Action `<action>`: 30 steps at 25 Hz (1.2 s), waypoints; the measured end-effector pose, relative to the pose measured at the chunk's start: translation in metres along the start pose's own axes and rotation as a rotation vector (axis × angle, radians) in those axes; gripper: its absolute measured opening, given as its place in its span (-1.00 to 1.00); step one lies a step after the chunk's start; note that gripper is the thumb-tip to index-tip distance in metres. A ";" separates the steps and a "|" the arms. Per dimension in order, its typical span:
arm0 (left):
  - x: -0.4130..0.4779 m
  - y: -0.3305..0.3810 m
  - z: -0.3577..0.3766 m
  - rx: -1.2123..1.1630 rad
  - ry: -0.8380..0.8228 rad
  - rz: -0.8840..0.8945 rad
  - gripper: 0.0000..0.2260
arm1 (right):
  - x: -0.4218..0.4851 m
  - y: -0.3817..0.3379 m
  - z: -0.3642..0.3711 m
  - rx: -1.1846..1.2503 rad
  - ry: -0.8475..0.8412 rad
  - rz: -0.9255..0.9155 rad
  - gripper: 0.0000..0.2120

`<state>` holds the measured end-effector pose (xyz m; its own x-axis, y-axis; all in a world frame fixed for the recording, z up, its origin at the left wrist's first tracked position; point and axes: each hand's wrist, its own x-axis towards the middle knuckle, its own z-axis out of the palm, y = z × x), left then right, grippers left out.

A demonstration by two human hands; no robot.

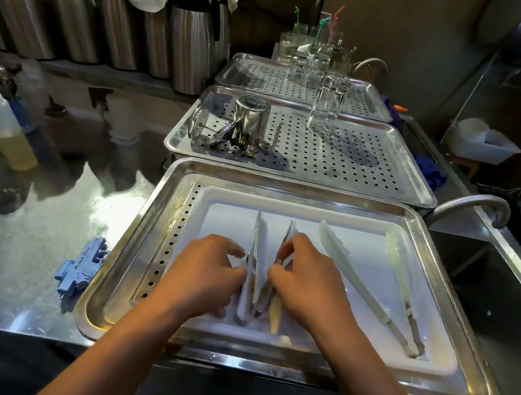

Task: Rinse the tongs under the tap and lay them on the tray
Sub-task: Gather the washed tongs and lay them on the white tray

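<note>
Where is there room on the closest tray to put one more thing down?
The near tray is bare on its left, between the holed edge and the left hand, and along the far rim beyond the tong tips. The middle is crowded: the right hand and left hand hold the metal tongs, and white-tipped tongs lie to their right.

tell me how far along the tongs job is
Done: the white-tipped tongs lie on the tray, right side. In hand: the left hand and right hand each pinch an arm of the metal tongs, which lie mid-tray. Left: unclear; nothing shows whether this pair was rinsed, and no water is visible at the tap.
</note>
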<state>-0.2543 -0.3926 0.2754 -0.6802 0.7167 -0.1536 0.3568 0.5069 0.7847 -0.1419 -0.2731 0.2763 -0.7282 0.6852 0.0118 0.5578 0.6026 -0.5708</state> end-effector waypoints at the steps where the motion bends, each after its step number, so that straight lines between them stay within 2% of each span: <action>1: 0.000 0.001 0.000 -0.011 -0.006 -0.002 -0.66 | -0.001 0.000 -0.003 0.033 0.037 0.006 -0.93; 3: 0.002 0.002 0.000 -0.017 -0.010 -0.001 -0.63 | -0.002 0.002 -0.010 0.071 0.121 -0.001 -0.92; 6: 0.006 0.006 0.003 0.112 -0.009 0.010 -0.52 | -0.001 0.006 -0.022 0.085 0.184 -0.015 -0.89; 9: 0.010 0.011 0.007 0.277 0.035 0.050 -0.56 | -0.002 0.017 -0.031 0.066 0.158 0.005 -0.85; 17: 0.016 -0.010 -0.006 0.473 0.150 0.112 -0.65 | -0.008 0.035 -0.025 -0.037 0.161 0.014 -0.80; 23: 0.012 -0.015 -0.005 0.498 0.222 0.125 -0.73 | -0.004 0.039 -0.013 -0.184 0.099 -0.002 -0.61; 25: 0.008 -0.011 -0.001 0.519 0.232 0.122 -0.65 | -0.005 0.040 -0.013 -0.248 0.120 -0.002 -0.62; 27: 0.008 -0.008 0.003 0.566 0.224 0.104 -0.55 | -0.005 0.038 -0.013 -0.346 0.148 0.008 -0.45; 28: 0.008 -0.007 0.003 0.583 0.212 0.093 -0.54 | -0.005 0.037 -0.011 -0.389 0.144 0.014 -0.39; 30: 0.009 -0.006 0.003 0.584 0.198 0.072 -0.57 | -0.005 0.032 -0.009 -0.413 0.105 0.027 -0.39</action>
<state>-0.2604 -0.3876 0.2679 -0.7269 0.6852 0.0457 0.6601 0.6788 0.3218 -0.1164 -0.2536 0.2652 -0.6785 0.7282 0.0970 0.7044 0.6824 -0.1952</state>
